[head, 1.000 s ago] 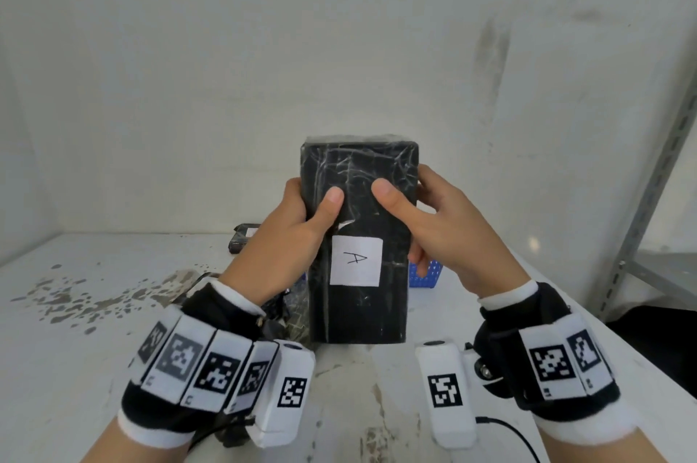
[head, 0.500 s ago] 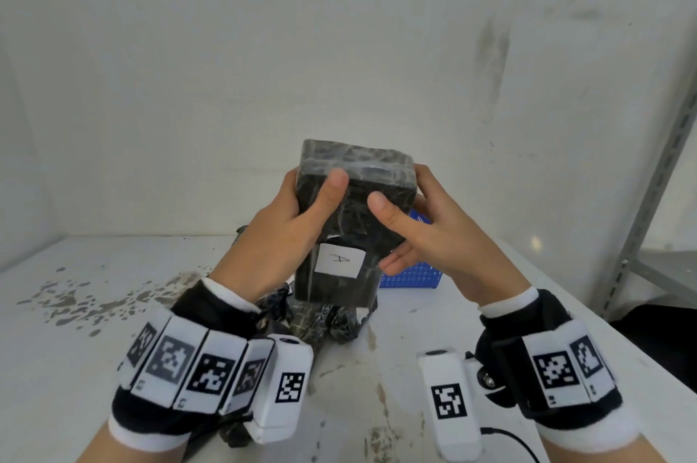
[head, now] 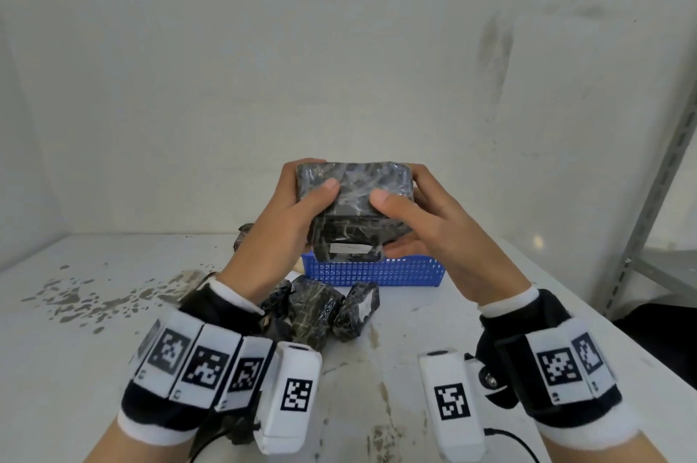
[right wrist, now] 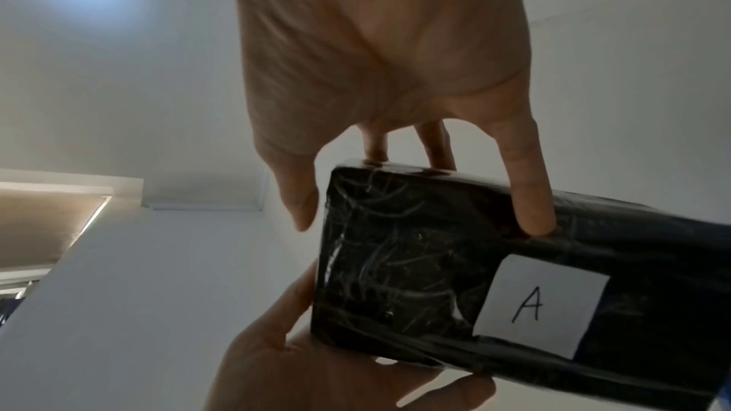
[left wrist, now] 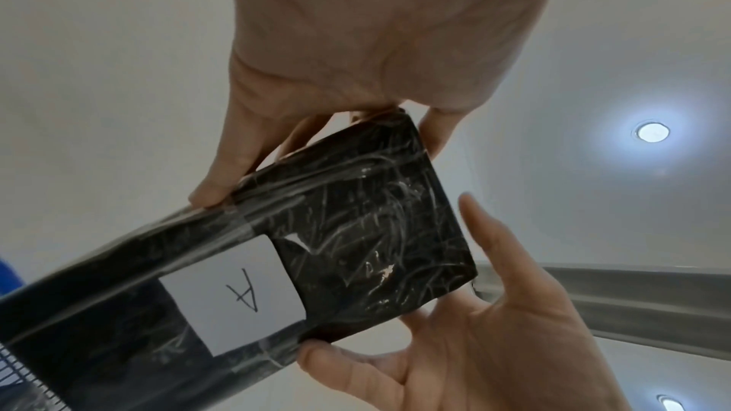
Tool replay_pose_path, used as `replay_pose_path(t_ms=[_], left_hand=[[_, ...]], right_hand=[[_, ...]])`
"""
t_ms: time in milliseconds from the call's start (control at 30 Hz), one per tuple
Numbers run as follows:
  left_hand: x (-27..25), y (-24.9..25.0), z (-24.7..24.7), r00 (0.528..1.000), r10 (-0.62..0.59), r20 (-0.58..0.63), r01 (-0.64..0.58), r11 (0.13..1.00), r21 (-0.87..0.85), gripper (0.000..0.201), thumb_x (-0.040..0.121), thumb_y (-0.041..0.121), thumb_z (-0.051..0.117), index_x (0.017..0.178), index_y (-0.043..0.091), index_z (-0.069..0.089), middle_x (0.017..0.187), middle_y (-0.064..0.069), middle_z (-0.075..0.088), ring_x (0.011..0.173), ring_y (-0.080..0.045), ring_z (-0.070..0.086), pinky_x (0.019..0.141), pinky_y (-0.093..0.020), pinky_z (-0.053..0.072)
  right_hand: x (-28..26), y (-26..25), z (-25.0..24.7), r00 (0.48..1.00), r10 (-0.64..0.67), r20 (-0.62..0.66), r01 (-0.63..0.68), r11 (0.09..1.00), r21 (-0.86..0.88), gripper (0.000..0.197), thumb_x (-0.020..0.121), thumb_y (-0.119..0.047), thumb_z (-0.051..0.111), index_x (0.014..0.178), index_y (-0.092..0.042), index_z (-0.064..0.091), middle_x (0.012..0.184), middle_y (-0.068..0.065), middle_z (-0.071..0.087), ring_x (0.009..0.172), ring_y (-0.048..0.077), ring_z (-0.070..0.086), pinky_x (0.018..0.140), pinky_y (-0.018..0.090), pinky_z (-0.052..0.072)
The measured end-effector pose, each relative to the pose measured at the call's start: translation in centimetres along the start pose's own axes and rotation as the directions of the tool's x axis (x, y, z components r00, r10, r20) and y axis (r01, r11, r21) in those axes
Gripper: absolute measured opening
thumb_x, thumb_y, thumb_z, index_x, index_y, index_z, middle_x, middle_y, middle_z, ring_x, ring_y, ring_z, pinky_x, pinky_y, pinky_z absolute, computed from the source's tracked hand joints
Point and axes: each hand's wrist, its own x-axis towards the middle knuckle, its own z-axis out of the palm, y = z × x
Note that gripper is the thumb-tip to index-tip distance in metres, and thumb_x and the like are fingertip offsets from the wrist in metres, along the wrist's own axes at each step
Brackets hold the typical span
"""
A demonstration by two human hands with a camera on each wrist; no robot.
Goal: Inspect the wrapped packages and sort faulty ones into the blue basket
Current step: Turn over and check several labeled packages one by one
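Both hands hold one black film-wrapped package (head: 354, 198) in the air above the blue basket (head: 373, 270). It is tipped so that one end faces me. My left hand (head: 305, 183) grips its left side, thumb on the near end. My right hand (head: 403, 191) grips the right side the same way. The wrist views show the package (left wrist: 356, 230) (right wrist: 395, 261) from below, with its white label (left wrist: 233, 296) (right wrist: 541, 305) marked "A". A small white notch (left wrist: 296, 241) shows in the wrap beside the label.
Several more black wrapped packages (head: 320, 308) lie on the stained white table (head: 94, 311) just in front of the basket. Another dark package (head: 243, 234) sits behind my left hand. A grey metal shelf post (head: 660, 198) stands at the right. A white wall is close behind.
The package has gone from upright with its label facing me to tipped over, one end toward me. It has come lower, over the blue basket. Both hands have kept their hold.
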Motion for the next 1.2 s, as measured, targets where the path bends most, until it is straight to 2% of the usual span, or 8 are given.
replay_pose_path(t_ms=[167, 333, 467, 633, 800, 900, 1067, 1200], left_hand=[[0.3, -0.6, 0.1, 1.0, 0.024, -0.015, -0.023, 0.996, 0.09, 0.016, 0.097, 0.041, 0.048, 0.108, 0.03, 0.046, 0.101, 0.012, 0.066, 0.081, 0.008, 0.067, 0.062, -0.008, 0.049], [-0.2, -0.6, -0.5, 0.979, -0.008, 0.204, -0.043, 0.969, 0.242, 0.062, 0.067, 0.057, 0.064, 0.117, 0.034, 0.034, 0.111, 0.019, 0.06, 0.095, 0.014, 0.061, 0.073, -0.009, 0.049], [0.3, -1.2, -1.0, 0.992, 0.117, 0.048, -0.127, 0.907, 0.403, 0.06, 0.059, 0.043, 0.086, 0.102, 0.034, 0.046, 0.103, 0.015, 0.066, 0.097, -0.004, 0.065, 0.081, -0.031, 0.057], [0.5, -1.2, -2.2, 0.952, 0.212, -0.222, -0.171, 0.967, 0.191, 0.055, 0.052, 0.04, 0.086, 0.092, 0.023, 0.052, 0.098, 0.009, 0.067, 0.092, -0.019, 0.07, 0.079, -0.045, 0.059], [0.4, -1.9, -3.9, 0.921, 0.093, -0.378, -0.173, 0.968, -0.183, 0.051, 0.061, 0.031, 0.088, 0.092, 0.012, 0.052, 0.107, -0.021, 0.062, 0.087, -0.026, 0.072, 0.067, -0.045, 0.061], [0.5, -1.9, -4.0, 0.933, 0.016, -0.359, -0.156, 0.919, -0.363, 0.059, 0.07, 0.03, 0.083, 0.113, 0.0, 0.057, 0.107, -0.022, 0.068, 0.092, -0.03, 0.072, 0.065, -0.039, 0.061], [0.5, -1.7, -3.5, 0.959, -0.087, -0.27, -0.07, 0.848, -0.525, 0.038, 0.075, 0.028, 0.069, 0.102, 0.002, 0.064, 0.089, -0.011, 0.073, 0.083, -0.024, 0.073, 0.063, -0.036, 0.061], [0.7, -2.3, -5.0, 0.963, -0.068, -0.26, -0.013, 0.954, -0.299, 0.075, 0.068, 0.031, 0.077, 0.133, 0.017, 0.044, 0.101, -0.005, 0.072, 0.086, -0.025, 0.073, 0.074, -0.046, 0.061]], right_hand=[[-0.1, 0.2, 0.1, 1.0, -0.01, -0.017, 0.01, 1.0, 0.003, 0.045, 0.08, -0.051, 0.075, 0.118, -0.034, 0.058, 0.122, -0.003, 0.067, 0.103, 0.015, 0.072, 0.077, 0.04, 0.063], [0.0, 0.1, -0.2, 0.998, -0.011, -0.061, 0.01, 1.0, -0.017, 0.02, 0.096, -0.042, 0.061, 0.109, -0.026, 0.062, 0.104, -0.002, 0.073, 0.087, 0.008, 0.073, 0.062, 0.022, 0.056], [0.0, -0.3, -0.2, 0.996, -0.028, -0.079, 0.022, 0.997, -0.069, 0.028, 0.096, -0.055, 0.052, 0.106, -0.032, 0.067, 0.09, -0.013, 0.074, 0.078, 0.001, 0.07, 0.06, 0.017, 0.053], [-0.4, -0.3, -0.3, 0.977, -0.088, -0.196, 0.084, 0.996, -0.028, 0.051, 0.08, -0.061, 0.06, 0.127, -0.042, 0.057, 0.12, -0.008, 0.065, 0.08, 0.017, 0.074, 0.071, 0.028, 0.06], [-0.8, 2.1, -1.5, 0.904, -0.084, -0.42, 0.081, 0.996, -0.026, 0.059, 0.084, -0.041, 0.074, 0.136, -0.043, 0.045, 0.138, -0.005, 0.05, 0.11, 0.012, 0.06, 0.075, 0.012, 0.048], [-0.5, 3.2, -1.5, 0.944, -0.012, -0.331, 0.031, 0.998, 0.05, 0.09, 0.073, -0.058, 0.08, 0.146, -0.05, 0.027, 0.148, -0.001, 0.042, 0.124, 0.014, 0.055, 0.098, 0.03, 0.046], [0.2, 4.2, -0.8, 0.991, -0.082, -0.108, 0.104, 0.971, 0.217, 0.082, 0.086, -0.027, 0.076, 0.151, -0.031, 0.027, 0.127, 0.006, 0.066, 0.095, 0.029, 0.073, 0.077, 0.035, 0.06], [0.4, 3.7, -1.4, 0.991, -0.089, -0.104, 0.115, 0.953, 0.279, 0.072, 0.086, -0.022, 0.071, 0.148, -0.017, 0.036, 0.113, 0.016, 0.07, 0.071, 0.031, 0.067, 0.069, 0.035, 0.058]])
